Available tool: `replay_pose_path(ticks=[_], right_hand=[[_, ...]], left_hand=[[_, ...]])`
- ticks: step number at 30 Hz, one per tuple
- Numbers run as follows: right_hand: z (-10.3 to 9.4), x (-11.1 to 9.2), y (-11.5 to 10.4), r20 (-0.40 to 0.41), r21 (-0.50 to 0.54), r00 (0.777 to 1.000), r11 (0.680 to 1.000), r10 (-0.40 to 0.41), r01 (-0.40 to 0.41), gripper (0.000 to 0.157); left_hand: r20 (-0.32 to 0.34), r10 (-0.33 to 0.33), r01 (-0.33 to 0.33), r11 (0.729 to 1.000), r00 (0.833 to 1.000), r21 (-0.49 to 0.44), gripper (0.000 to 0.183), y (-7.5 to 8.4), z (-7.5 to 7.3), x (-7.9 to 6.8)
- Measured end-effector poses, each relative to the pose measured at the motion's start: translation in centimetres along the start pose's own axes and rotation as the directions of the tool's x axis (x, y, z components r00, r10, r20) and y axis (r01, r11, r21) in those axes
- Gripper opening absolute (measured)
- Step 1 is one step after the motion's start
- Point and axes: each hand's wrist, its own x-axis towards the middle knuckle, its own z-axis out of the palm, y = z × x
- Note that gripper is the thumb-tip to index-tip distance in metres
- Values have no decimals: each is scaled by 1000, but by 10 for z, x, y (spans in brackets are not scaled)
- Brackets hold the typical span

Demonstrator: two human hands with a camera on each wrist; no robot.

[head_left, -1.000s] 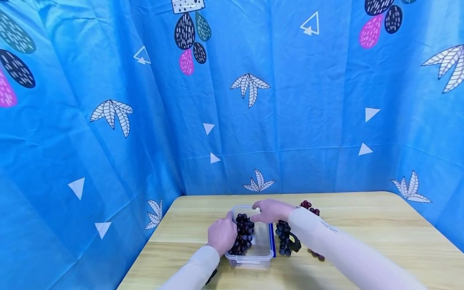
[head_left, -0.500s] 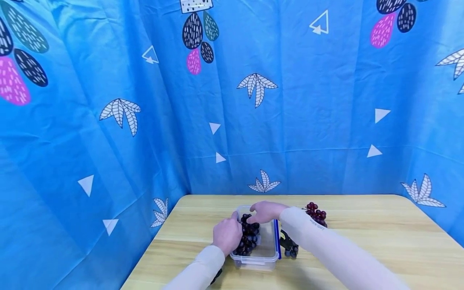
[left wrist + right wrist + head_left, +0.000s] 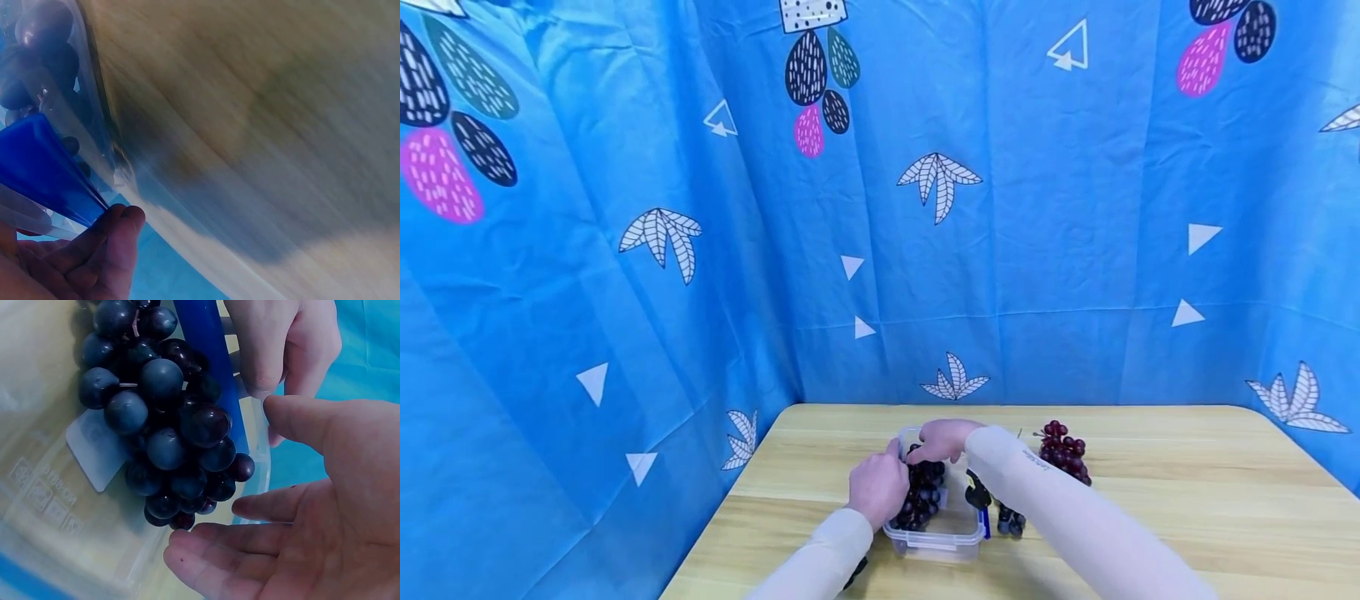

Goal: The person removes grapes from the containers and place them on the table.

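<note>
A clear plastic food container (image 3: 934, 540) with blue side flaps (image 3: 203, 337) stands on the table. Along its left side lies a bunch of dark grapes (image 3: 165, 447). My left hand (image 3: 878, 487) is at the left rim, its fingers bent round the edge by the blue flap (image 3: 44, 169). Over the container's far left part is my right hand (image 3: 942, 442), palm turned to the grapes. In the right wrist view its fingers (image 3: 219, 559) are loosely extended at the end of the bunch, and its thumb points at the left hand.
A white card (image 3: 94, 450) shows beside the grapes inside the container. Right of it on the wooden table (image 3: 1187, 517) lies another dark bunch (image 3: 1011, 522), partly hidden by my right arm. Red grapes (image 3: 1063, 454) lie farther right. A blue curtain (image 3: 925, 275) hangs behind.
My right hand has moved left over the container, closer to the left hand and the end of the grapes. The left hand stays at the rim. The head view has shifted slightly.
</note>
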Motion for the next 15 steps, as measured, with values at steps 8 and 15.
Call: replay_pose_path(ticks=[8,15], right_hand=[[3,9,-2,0,-19,999,999,34,-34,38],[7,13,-2,-2,-4,999,999,38,-38,29]], left_hand=[[2,1,-1,1000,1000,3,42,0,1,1],[-9,-4,4,1000,1000,6,41,1,0,0]])
